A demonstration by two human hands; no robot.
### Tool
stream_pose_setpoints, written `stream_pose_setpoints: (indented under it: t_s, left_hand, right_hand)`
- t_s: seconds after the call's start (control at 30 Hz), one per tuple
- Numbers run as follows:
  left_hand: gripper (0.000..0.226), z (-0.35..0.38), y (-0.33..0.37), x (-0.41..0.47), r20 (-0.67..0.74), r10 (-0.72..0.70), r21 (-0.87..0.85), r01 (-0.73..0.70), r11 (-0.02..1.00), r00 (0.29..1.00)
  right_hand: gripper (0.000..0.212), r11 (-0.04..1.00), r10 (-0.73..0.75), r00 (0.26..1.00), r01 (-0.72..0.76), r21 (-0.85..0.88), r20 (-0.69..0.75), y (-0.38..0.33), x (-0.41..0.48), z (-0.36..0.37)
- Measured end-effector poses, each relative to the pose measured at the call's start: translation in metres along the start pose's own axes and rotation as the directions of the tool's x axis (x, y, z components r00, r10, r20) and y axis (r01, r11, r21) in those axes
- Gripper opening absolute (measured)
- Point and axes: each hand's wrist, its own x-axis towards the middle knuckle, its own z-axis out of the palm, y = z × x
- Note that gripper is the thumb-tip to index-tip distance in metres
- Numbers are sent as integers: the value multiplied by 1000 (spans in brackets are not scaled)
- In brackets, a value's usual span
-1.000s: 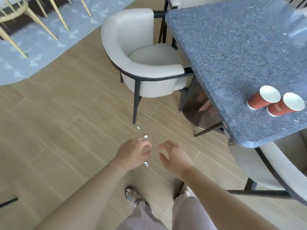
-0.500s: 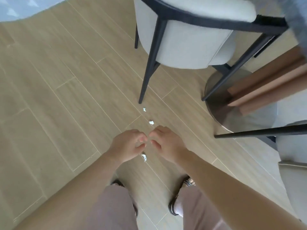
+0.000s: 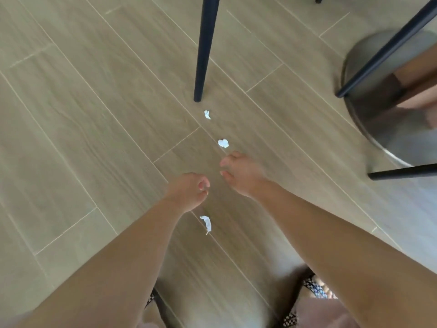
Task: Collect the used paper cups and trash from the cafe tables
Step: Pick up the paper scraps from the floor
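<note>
Trash scraps (image 3: 223, 143) on floor (image 3: 94, 114), right hand (image 3: 243, 176) loose and empty, left hand (image 3: 188, 191) curled, contents unclear

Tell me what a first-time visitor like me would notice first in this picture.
White paper bits dot the wood floor in a line: the farthest scrap just below a dark chair leg, the middle scrap, and the nearest scrap. Two bare arms reach down over them, the right hand just short of the middle scrap, the left hand beside it. A round metal table base sits at the right edge.
</note>
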Motion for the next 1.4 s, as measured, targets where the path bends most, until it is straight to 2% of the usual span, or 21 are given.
stream_pose_setpoints:
  t_s: [0.17, 0.4, 0.5, 0.7, 0.83, 0.9, 0.97, 1.13, 1.23, 1.33, 1.4]
  left_hand:
    - [23, 52, -28, 17, 104, 26, 38, -30, 999, 994]
    - [18, 94, -39, 13, 218, 69, 70, -86, 994, 974]
    - [19, 101, -43, 11, 247, 35, 72, -54, 996, 968]
    - [29, 92, -44, 13, 292, 64, 42, -80, 996, 954]
    - [32, 94, -48, 15, 340, 122, 174, -190, 966, 932]
    - [23, 96, -50, 19, 309, 147, 217, -221, 951, 939]
    - [17, 91, -49, 26, 248, 155, 185, -204, 961, 956]
    - [9, 56, -50, 57, -28, 78, 51, -77, 996, 997]
    - [5, 35, -51, 79, -171, 6, -25, -10, 1000, 985]
    - [9, 23, -53, 97, -313, -95, -140, 53, 989, 945]
    - [26, 24, -56, 103, -348, -90, -76, 68, 995, 933]
  right_hand:
    - [25, 999, 28, 999, -26, -43, 44, 33, 28, 36]
    - [24, 998, 66, 998, -66, -5, -18, 49, 43, 54]
    - [23, 995, 94, 994, -93, 36, -57, 52, 49, 55]
    - [23, 994, 95, 993, -91, 53, -64, 51, 52, 59]
    - [24, 996, 81, 994, -78, 36, -71, 52, 54, 64]
    - [24, 996, 85, 993, -82, 37, -82, 52, 59, 63]
    - [26, 996, 78, 991, -74, 40, -110, 51, 66, 60]
    - [30, 999, 28, 977, -20, 39, -210, 50, 91, 48]
    - [35, 999, 19, 982, -13, 30, -190, 53, 107, 45]
    - [40, 999, 47, 992, -45, 24, -117, 59, 118, 48]
    - [33, 999, 33, 995, -31, 22, -97, 63, 122, 52]
